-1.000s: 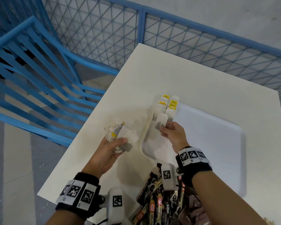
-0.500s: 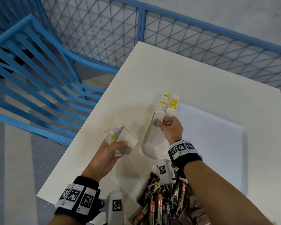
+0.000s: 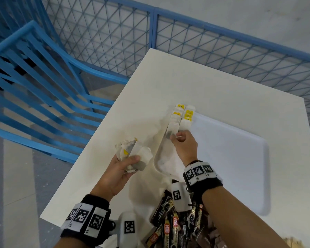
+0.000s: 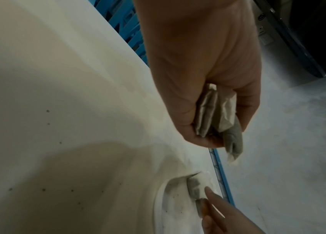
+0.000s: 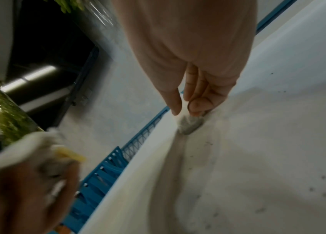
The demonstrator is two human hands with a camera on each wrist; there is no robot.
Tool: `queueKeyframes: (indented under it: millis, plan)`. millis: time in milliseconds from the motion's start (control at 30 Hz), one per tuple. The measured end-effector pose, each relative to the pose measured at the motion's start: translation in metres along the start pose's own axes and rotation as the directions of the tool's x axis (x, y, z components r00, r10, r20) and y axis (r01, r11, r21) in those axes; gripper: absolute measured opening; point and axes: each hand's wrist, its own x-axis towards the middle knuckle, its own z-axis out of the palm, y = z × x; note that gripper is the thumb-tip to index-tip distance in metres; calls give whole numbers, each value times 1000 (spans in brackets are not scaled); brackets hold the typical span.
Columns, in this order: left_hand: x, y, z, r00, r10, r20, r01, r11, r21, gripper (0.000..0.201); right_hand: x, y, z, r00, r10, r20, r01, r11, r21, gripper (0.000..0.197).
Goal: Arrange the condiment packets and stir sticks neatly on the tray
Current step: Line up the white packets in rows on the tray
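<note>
Two rows of white, yellow-labelled condiment packets (image 3: 182, 116) lay along the white tray's (image 3: 240, 154) far-left edge. Right hand (image 3: 184, 147) pinched the nearest packet (image 5: 188, 122) between thumb and fingers; only the wrist view showed that pinch clearly. Left hand (image 3: 118, 169) clutched a bunch of packets (image 3: 132, 154) above the table (image 3: 168, 83). Dark sachets (image 3: 170, 228) lay heaped at the near edge.

White packets (image 3: 182, 116) with yellow labels lie in two neat rows at the white tray's (image 3: 240, 158) 10 o'clock corner — a crumpled bunch of packets (image 3: 132, 154) sits off the tray toward 8 o'clock, and dark sachets (image 3: 170, 228) are piled at 6 o'clock.
</note>
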Motion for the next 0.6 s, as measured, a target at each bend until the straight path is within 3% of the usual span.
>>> queueKeyframes:
  millis: [133, 233, 333, 433, 600]
  plan:
    - [-2, 2, 7, 1000, -4, 21, 4, 1000, 7, 42, -34, -14, -3, 970, 8, 242, -5, 1000, -12, 27]
    - [-2, 3, 11, 1000, -11, 28, 11, 1000, 5, 52, -59, -24, -8, 856, 9, 518, -28, 999, 29, 47]
    - [-4, 3, 14, 999, -19, 38, 18, 999, 31, 50, -73, -23, -12, 750, -56, 659, 7, 997, 77, 37]
    - [-4, 2, 17, 999, -28, 29, 27, 999, 38, 52, -77, -19, -15, 764, -85, 639, -12, 989, 146, 13]
    - [-4, -2, 22, 999, -27, 19, 27, 1000, 7, 48, -74, -20, -26, 808, 10, 589, -253, 908, 333, 8]
